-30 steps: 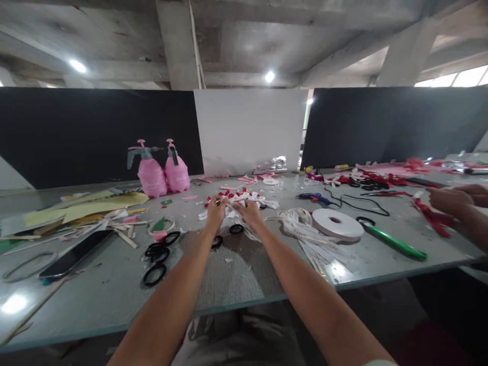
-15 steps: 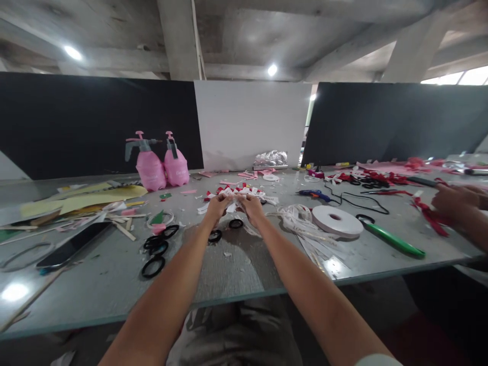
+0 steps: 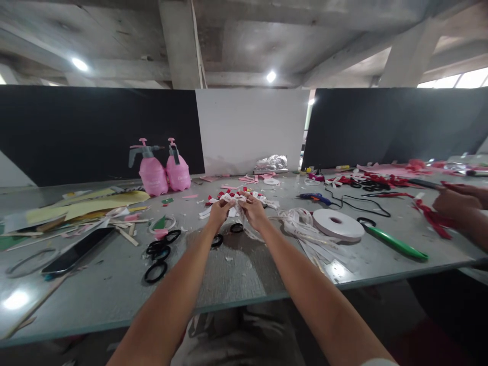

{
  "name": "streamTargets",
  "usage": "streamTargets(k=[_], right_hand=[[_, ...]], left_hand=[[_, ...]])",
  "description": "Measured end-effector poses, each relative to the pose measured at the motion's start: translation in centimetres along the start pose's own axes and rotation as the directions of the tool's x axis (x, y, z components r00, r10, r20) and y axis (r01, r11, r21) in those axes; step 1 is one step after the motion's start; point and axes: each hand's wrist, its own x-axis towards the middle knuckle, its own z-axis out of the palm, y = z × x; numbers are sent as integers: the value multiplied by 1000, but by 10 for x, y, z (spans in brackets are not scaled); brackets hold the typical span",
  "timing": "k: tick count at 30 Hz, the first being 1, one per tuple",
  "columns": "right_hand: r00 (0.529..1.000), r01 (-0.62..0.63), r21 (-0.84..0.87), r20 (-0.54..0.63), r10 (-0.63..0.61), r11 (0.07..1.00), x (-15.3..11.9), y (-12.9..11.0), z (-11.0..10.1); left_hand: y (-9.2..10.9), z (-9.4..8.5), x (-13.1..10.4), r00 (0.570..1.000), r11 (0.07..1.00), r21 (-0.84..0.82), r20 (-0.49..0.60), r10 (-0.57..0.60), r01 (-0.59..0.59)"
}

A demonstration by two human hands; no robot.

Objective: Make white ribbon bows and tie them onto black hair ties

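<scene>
My left hand (image 3: 220, 213) and my right hand (image 3: 253, 209) are close together over the middle of the table, fingers pinched on a white printed ribbon (image 3: 239, 201) that is gathered between them. Behind my fingers lies a heap of red and white ribbon bows (image 3: 263, 199). Just below the hands are black rings (image 3: 237, 228), which look like scissor handles or hair ties. From near my right hand, a tangle of white ribbon with gold lettering (image 3: 295, 223) runs toward a large white ribbon roll (image 3: 338, 225).
Pink spray bottles (image 3: 153, 175) stand at the back left. A phone (image 3: 80, 251) and black rings (image 3: 155, 272) lie left. To the right are a blue glue gun (image 3: 313, 196) with a cord and a green-handled tool (image 3: 398, 243). A co-worker's hands (image 3: 457, 203) work at far right.
My hands have drawn slightly apart, and more of the white ribbon between them shows. The whole view has shifted a little. The co-worker's hands have moved slightly.
</scene>
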Motion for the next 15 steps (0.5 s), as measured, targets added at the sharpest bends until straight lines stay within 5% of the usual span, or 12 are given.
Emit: streamTargets(k=[9, 15], right_hand=[[990, -133, -233, -75, 118, 963, 2, 12, -5], [992, -114, -148, -78, 103, 982, 7, 16, -10]], left_hand=[[-4, -2, 1, 997, 1000, 25, 74, 3, -5], [-6, -10, 3, 973, 987, -40, 181, -146, 156]])
